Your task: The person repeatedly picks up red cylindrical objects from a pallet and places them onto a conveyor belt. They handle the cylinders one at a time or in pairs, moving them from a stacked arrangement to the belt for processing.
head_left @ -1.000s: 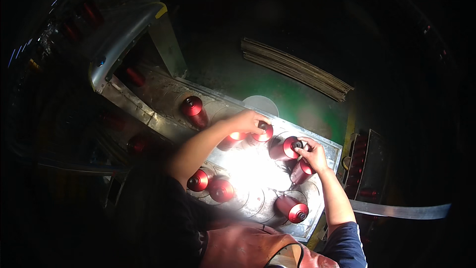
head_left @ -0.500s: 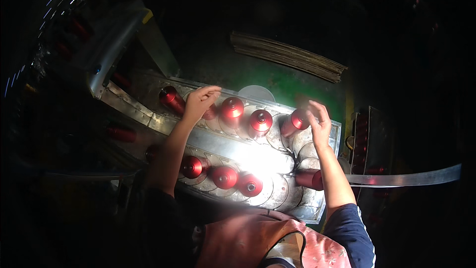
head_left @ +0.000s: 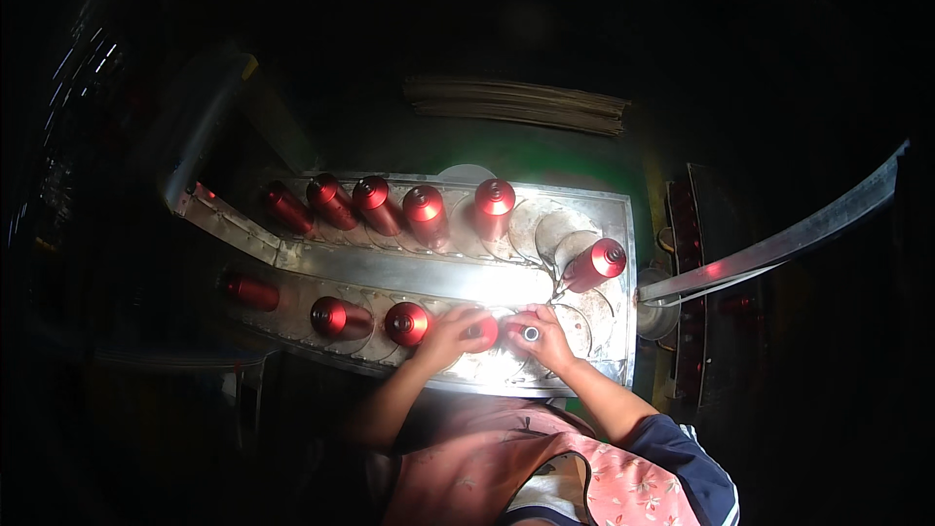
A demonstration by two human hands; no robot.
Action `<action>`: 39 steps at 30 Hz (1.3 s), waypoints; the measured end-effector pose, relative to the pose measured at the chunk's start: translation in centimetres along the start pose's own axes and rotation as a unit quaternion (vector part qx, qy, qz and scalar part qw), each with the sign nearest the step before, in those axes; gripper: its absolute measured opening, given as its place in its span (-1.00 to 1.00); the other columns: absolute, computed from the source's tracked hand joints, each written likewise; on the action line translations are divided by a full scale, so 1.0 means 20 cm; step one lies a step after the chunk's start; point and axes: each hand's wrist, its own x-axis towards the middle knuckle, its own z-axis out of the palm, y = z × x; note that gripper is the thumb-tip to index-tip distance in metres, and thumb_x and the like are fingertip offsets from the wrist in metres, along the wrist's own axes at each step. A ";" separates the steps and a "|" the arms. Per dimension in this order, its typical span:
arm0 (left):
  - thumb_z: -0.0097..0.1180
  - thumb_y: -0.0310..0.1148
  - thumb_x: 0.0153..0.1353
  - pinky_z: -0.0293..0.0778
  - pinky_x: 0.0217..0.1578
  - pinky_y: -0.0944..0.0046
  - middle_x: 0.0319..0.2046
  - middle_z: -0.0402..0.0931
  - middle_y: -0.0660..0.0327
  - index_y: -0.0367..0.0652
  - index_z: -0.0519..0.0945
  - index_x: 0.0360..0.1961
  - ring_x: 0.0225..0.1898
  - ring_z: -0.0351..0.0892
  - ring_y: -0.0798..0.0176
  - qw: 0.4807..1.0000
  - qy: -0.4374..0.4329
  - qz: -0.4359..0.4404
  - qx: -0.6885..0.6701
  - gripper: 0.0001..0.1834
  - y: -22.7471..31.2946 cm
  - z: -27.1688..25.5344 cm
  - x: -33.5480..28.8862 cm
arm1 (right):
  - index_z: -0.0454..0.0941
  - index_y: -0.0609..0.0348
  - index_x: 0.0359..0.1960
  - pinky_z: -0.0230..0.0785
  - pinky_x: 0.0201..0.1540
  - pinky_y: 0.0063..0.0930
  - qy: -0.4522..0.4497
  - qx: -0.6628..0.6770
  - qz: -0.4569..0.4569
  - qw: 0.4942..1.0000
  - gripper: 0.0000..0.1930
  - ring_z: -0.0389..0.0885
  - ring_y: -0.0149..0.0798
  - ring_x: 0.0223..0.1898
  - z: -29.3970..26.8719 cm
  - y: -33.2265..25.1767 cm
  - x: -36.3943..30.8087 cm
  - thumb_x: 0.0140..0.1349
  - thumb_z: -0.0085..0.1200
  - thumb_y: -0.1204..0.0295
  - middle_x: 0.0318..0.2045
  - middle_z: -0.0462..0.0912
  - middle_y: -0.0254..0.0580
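Observation:
Both my hands are at the near row of a looping conveyor (head_left: 419, 273), next to its brightly lit middle strip. My left hand (head_left: 450, 339) is closed round a shiny red metal bottle (head_left: 483, 333). Just to its right, my right hand (head_left: 547, 343) grips another red bottle (head_left: 519, 322), whose round neck opening faces up. The hands partly hide both bottles. Left of my left hand a red bottle (head_left: 407, 323) stands upright, with another red bottle (head_left: 341, 318) beyond it.
Several red bottles line the far row, including one bottle (head_left: 494, 206). A tilted-looking bottle (head_left: 596, 263) is at the right bend. A metal rail (head_left: 779, 248) sticks out to the right. Flat stacked sheets (head_left: 516, 105) lie beyond the conveyor.
My hands have come from above the far row down to the near row and closed on two bottles there. Bottles on the belt have shifted along, and the view has turned slightly.

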 end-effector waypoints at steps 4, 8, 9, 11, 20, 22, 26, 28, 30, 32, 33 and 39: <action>0.29 -0.39 0.05 0.46 0.07 0.17 0.09 0.51 0.11 0.03 0.59 0.16 0.06 0.54 0.05 0.996 0.078 0.032 0.024 -0.44 0.15 0.22 0.03 | 0.74 0.00 -0.17 0.31 0.15 -0.28 0.132 -0.008 0.041 0.990 -0.73 0.49 -0.09 -0.03 -0.15 0.15 -0.12 0.04 0.36 0.39 -0.16 0.57 -0.16; 0.29 -0.24 0.05 0.44 0.11 0.17 0.19 0.46 0.17 0.25 0.59 0.16 0.12 0.52 0.07 0.992 0.049 -0.072 0.094 -0.44 0.31 0.48 0.07 | 0.62 0.03 0.02 0.27 0.21 -0.23 0.133 -0.030 0.018 0.990 -0.53 0.44 -0.03 0.10 -0.37 0.23 -0.23 0.00 0.38 0.35 0.00 0.54 -0.09; 0.27 -0.23 0.05 0.42 0.15 0.16 0.28 0.38 0.11 0.24 0.57 0.19 0.20 0.47 0.04 0.987 0.069 -0.088 0.119 -0.42 0.30 0.55 0.08 | 0.56 0.04 0.10 0.25 0.24 -0.21 0.153 -0.035 0.007 0.988 -0.44 0.41 0.00 0.14 -0.42 0.21 -0.28 -0.01 0.39 0.33 0.05 0.51 -0.06; 0.26 -0.27 0.06 0.30 0.27 0.09 0.33 0.28 -0.07 0.04 0.53 0.21 0.29 0.34 -0.10 0.971 0.137 -0.074 0.181 -0.39 0.34 0.71 0.11 | 0.50 0.12 0.16 0.24 0.26 -0.15 0.197 -0.026 -0.022 0.980 -0.35 0.38 0.07 0.16 -0.62 0.21 -0.47 -0.05 0.41 0.35 0.07 0.50 0.00; 0.06 -0.61 0.26 0.50 -0.11 0.35 -0.13 0.60 0.22 -0.29 0.61 -0.04 -0.12 0.57 0.33 0.972 0.226 0.015 -0.062 -0.74 1.26 1.77 0.08 | 0.56 0.17 0.06 0.50 -0.06 -0.45 0.268 0.223 0.180 0.920 -0.63 0.63 -0.36 -0.20 -1.59 0.79 -1.90 0.19 0.23 0.52 -0.07 0.58 -0.14; 0.08 -0.54 0.33 0.48 -0.28 0.47 -0.20 0.62 0.27 -0.26 0.63 -0.03 -0.24 0.56 0.46 0.978 0.108 -0.047 -0.174 -0.79 1.48 2.12 0.12 | 0.56 0.20 0.05 0.50 -0.06 -0.44 0.310 0.221 0.213 0.900 -0.64 0.64 -0.34 -0.20 -1.76 0.95 -2.17 0.19 0.23 0.52 -0.09 0.62 -0.13; 0.08 -0.56 0.35 0.46 -0.31 0.51 -0.24 0.63 0.30 -0.26 0.64 -0.07 -0.28 0.56 0.48 0.964 -0.090 -0.117 -0.219 -0.82 1.76 2.72 0.28 | 0.55 0.20 0.06 0.49 -0.04 -0.43 0.378 0.249 0.251 0.856 -0.63 0.64 -0.31 -0.14 -2.09 1.24 -2.53 0.20 0.24 0.50 -0.11 0.66 -0.13; 0.07 -0.56 0.35 0.44 -0.32 0.53 -0.25 0.63 0.31 -0.24 0.64 -0.09 -0.29 0.56 0.50 0.959 -0.162 -0.109 -0.208 -0.83 1.87 2.92 0.39 | 0.55 0.19 0.06 0.48 -0.02 -0.43 0.422 0.238 0.255 0.837 -0.63 0.64 -0.31 -0.13 -2.22 1.37 -2.64 0.20 0.24 0.50 -0.11 0.66 -0.14; 0.08 -0.53 0.36 0.47 -0.33 0.50 -0.25 0.64 0.30 -0.25 0.64 -0.09 -0.31 0.57 0.48 0.955 -0.191 -0.108 -0.201 -0.84 1.87 3.09 0.52 | 0.55 0.18 0.07 0.45 0.02 -0.43 0.463 0.232 0.258 0.815 -0.63 0.63 -0.31 -0.09 -2.34 1.50 -2.75 0.20 0.24 0.49 -0.11 0.67 -0.16; 0.08 -0.51 0.36 0.49 -0.34 0.48 -0.26 0.65 0.29 -0.25 0.63 -0.08 -0.32 0.59 0.47 0.953 -0.217 -0.106 -0.183 -0.84 1.86 3.28 0.72 | 0.54 0.19 0.07 0.44 0.04 -0.43 0.504 0.218 0.263 0.793 -0.62 0.61 -0.31 -0.07 -2.48 1.66 -2.85 0.19 0.25 0.50 -0.10 0.66 -0.17; 0.08 -0.51 0.36 0.49 -0.34 0.48 -0.27 0.65 0.29 -0.25 0.63 -0.09 -0.33 0.59 0.46 0.953 -0.227 -0.102 -0.173 -0.84 1.87 3.39 0.83 | 0.54 0.19 0.08 0.44 0.04 -0.44 0.521 0.209 0.266 0.784 -0.61 0.61 -0.31 -0.06 -2.58 1.76 -2.92 0.19 0.25 0.50 -0.10 0.66 -0.17; 0.08 -0.43 0.38 0.49 -0.34 0.45 -0.24 0.66 0.30 -0.18 0.65 -0.04 -0.29 0.60 0.45 0.942 -0.288 -0.095 -0.143 -0.79 1.83 4.13 1.67 | 0.58 0.20 0.06 0.44 -0.05 -0.50 0.621 0.173 0.341 0.685 -0.63 0.59 -0.41 -0.13 -2.99 2.20 -3.24 0.20 0.27 0.49 -0.14 0.66 -0.17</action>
